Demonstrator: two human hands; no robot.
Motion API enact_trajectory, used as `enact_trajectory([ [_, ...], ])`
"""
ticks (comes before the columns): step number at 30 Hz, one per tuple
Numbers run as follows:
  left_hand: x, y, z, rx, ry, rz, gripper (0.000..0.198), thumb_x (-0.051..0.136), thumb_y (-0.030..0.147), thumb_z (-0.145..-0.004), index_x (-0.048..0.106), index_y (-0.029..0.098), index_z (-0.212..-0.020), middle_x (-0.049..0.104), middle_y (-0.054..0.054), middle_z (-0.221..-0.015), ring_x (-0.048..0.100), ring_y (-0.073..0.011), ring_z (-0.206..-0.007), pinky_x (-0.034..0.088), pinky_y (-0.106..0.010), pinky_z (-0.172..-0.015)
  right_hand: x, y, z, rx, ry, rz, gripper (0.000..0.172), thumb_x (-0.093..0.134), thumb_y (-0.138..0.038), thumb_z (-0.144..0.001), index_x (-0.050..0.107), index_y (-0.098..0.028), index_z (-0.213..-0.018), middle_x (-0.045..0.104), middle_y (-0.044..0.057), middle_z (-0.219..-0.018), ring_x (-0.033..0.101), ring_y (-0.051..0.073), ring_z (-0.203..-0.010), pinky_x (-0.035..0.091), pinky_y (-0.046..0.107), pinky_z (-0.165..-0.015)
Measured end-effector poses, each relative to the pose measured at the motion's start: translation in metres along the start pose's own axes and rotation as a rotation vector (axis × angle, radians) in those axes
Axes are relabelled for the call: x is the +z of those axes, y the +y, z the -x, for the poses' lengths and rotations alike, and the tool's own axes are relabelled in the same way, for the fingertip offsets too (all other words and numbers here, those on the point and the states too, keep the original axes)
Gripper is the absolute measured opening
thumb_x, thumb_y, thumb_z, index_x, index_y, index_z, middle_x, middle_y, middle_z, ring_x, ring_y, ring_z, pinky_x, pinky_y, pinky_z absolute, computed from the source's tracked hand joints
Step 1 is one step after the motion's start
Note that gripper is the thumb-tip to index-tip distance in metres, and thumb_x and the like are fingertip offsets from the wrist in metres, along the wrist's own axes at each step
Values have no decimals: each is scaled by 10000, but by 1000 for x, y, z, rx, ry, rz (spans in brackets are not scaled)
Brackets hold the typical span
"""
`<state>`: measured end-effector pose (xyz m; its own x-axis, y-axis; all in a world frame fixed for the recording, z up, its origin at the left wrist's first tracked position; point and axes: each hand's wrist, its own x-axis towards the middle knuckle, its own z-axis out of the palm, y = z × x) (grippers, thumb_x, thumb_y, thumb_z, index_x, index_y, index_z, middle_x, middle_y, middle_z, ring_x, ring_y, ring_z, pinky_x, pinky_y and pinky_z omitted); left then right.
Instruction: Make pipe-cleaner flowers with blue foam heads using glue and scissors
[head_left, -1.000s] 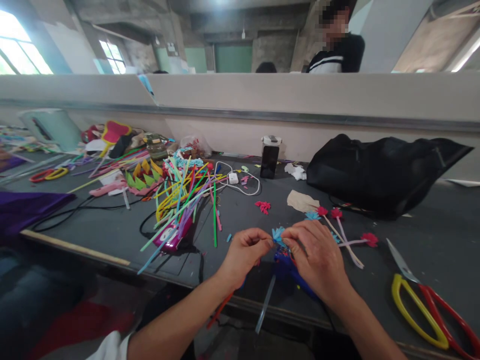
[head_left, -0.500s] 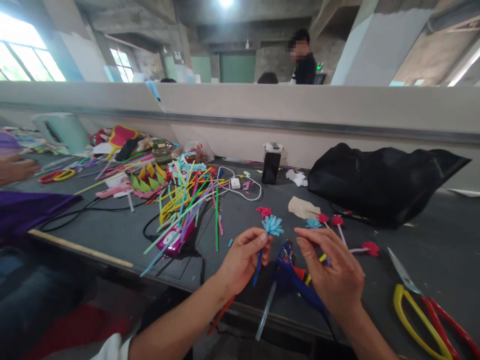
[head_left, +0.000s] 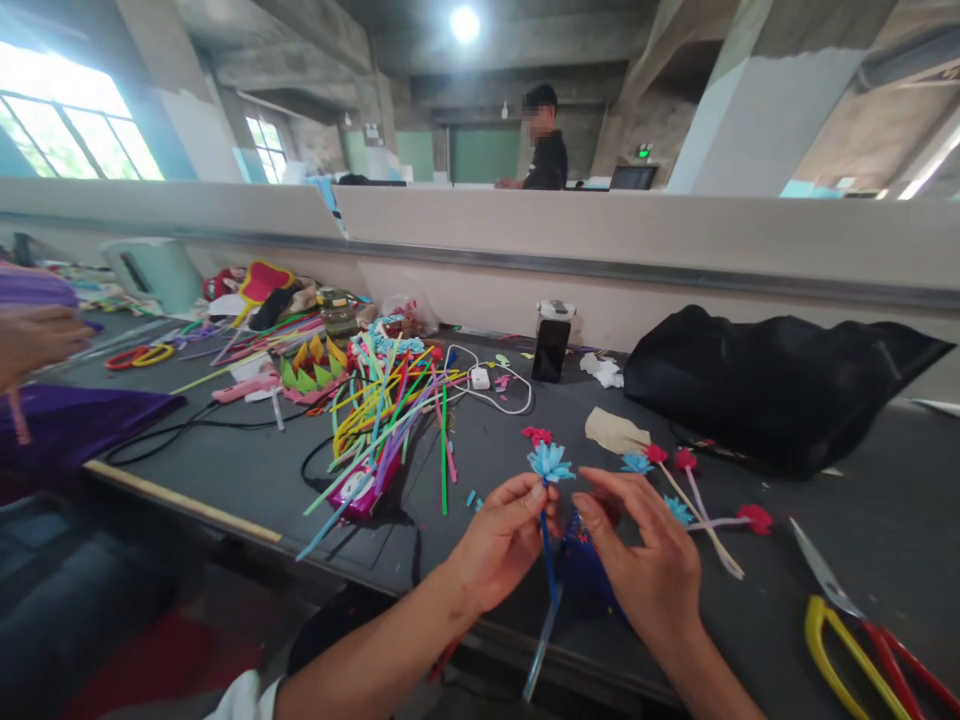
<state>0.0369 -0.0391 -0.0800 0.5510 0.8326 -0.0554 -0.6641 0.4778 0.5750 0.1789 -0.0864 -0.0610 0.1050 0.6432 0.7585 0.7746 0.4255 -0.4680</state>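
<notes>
My left hand [head_left: 499, 545] pinches a light blue fuzzy flower [head_left: 550, 462] just below its head, and the dark blue stem [head_left: 550, 560] hangs beneath. Close to the flower's right side is my right hand [head_left: 649, 555], thumb and forefinger a little apart with nothing visible between them. Whether its fingertips touch the petals I cannot tell. Partly hidden behind that hand lies a blue glue gun [head_left: 585, 565], with a clear glue stick [head_left: 541, 645] projecting toward the table's front edge. Red flowers [head_left: 756, 518] and light blue flowers [head_left: 679, 510] lie to the right.
Scissors [head_left: 840, 605] with yellow and red handles lie at the right. A black bag [head_left: 780, 385] stands behind. Colourful pipe cleaners [head_left: 390, 400] pile up left of centre, over a purple box [head_left: 361, 492]. A phone [head_left: 551, 350] leans upright. Another person's hand [head_left: 37, 345] is at far left.
My right hand has come left, nearer the flower. The flower's stem now hangs more visibly below my left hand. My view has tilted up slightly; the person in the background appears further left.
</notes>
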Motion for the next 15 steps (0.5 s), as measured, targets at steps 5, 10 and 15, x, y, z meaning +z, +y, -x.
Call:
enact_trajectory([
  [5,-2,-3,3,7,-49,-58,120,777,205,-737,712,120,-791,636,-29,-771,546,-98,-670,415,-240,-698,3,-3,-2,17,32,-28,105,589,-231,-901,646,-224,-988,660,9,-831,601,128,-653,507,254,-615],
  [10,-4,0,3,44,-56,-76,51,738,168,-771,705,133,-789,643,-19,-787,549,-88,-666,408,-231,-710,1,-4,-2,36,74,-23,137,610,-228,-881,644,-225,-1013,648,2,-806,606,137,-652,501,261,-607],
  [15,-2,3,2,98,-6,-61,88,762,148,-735,705,156,-803,659,-10,-788,552,-86,-666,412,-232,-729,1,-4,1,3,96,6,151,606,-210,-882,636,-225,-1029,645,5,-799,604,143,-648,499,273,-614],
])
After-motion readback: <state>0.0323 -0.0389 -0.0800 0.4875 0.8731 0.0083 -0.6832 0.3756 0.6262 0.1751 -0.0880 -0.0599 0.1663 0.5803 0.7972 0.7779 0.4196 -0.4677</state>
